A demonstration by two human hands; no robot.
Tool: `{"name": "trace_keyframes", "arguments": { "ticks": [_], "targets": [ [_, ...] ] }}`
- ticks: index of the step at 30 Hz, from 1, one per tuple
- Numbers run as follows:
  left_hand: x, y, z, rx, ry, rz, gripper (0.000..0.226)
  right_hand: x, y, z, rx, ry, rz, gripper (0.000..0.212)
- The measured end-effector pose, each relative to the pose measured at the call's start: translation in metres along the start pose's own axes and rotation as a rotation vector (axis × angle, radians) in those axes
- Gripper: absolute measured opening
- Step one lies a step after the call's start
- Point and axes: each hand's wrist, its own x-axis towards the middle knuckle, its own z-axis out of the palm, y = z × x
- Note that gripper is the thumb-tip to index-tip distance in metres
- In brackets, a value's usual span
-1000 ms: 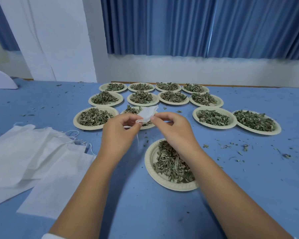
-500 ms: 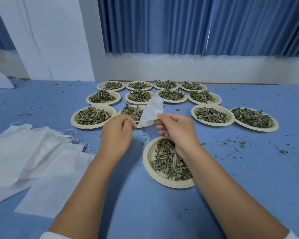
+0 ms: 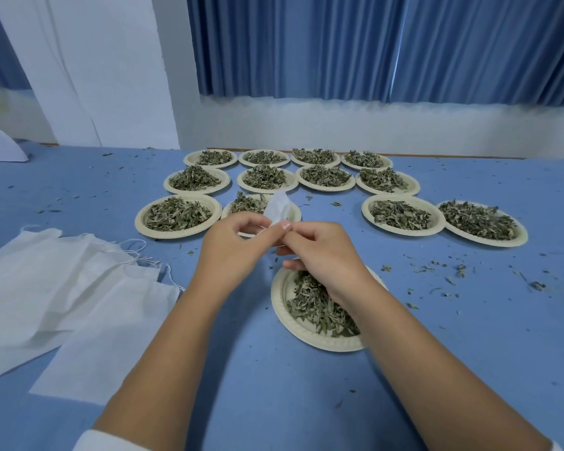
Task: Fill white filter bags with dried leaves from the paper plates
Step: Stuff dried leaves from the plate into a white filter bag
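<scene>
Blue table (image 3: 274, 385) — left hand (image 3: 232, 247) and right hand (image 3: 323, 255) fingers pinch one filter bag (image 3: 279, 209).

Rows of leaf-heaped paper plates (image 3: 404, 232) crowd the blue table (image 3: 274, 392) beyond the fingers (image 3: 275, 230), the nearest plate (image 3: 296, 213) just behind them. Another full plate (image 3: 280, 307) sits under the right hand (image 3: 323, 255). Loose filter bags (image 3: 62, 281) sprawl left of the fingers; bare tabletop lies open between, and to the right, strewn with leaf crumbs (image 3: 459, 270).
</scene>
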Motion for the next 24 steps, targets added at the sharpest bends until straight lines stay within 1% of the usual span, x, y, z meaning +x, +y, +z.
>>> {"name": "trace_keyframes", "arguments": {
  "ticks": [3,5,7,9,11,13,14,18,20,22,24],
  "targets": [
    [0.000,-0.001,-0.003,-0.066,-0.014,0.033,0.010,0.000,0.000,-0.001,0.060,0.001,0.038,0.018],
    [0.001,-0.003,-0.003,-0.018,0.042,0.042,0.014,0.001,-0.001,-0.002,0.116,0.054,0.100,0.021],
    [0.001,-0.004,-0.003,0.097,0.115,0.064,0.020,0.002,-0.002,-0.007,0.085,0.105,0.126,0.022],
    [0.000,-0.003,-0.005,0.271,0.150,0.140,0.023,0.003,-0.002,-0.010,0.022,0.113,0.104,0.018],
    [-0.002,-0.001,-0.004,0.407,0.144,0.262,0.016,0.003,-0.001,-0.008,0.010,0.073,0.074,0.011],
    [-0.005,0.002,-0.003,0.465,0.150,0.366,0.009,0.003,0.000,-0.004,0.019,0.039,0.057,0.011],
    [-0.006,0.004,-0.002,0.474,0.164,0.394,0.010,0.002,0.000,-0.003,0.010,0.040,0.052,0.008],
    [-0.010,0.012,-0.009,0.426,0.279,0.407,0.013,0.005,0.000,-0.009,-0.122,0.131,0.077,0.024],
    [-0.011,0.015,-0.010,0.421,0.328,0.439,0.013,0.005,-0.002,-0.018,-0.267,0.101,0.058,0.027],
    [-0.011,0.016,-0.008,0.491,0.311,0.453,0.012,0.005,-0.007,-0.027,-0.370,0.022,-0.011,0.026],
    [-0.011,0.014,-0.004,0.581,0.236,0.383,0.013,0.005,-0.010,-0.041,-0.457,0.004,-0.120,0.022]
  ]
}}
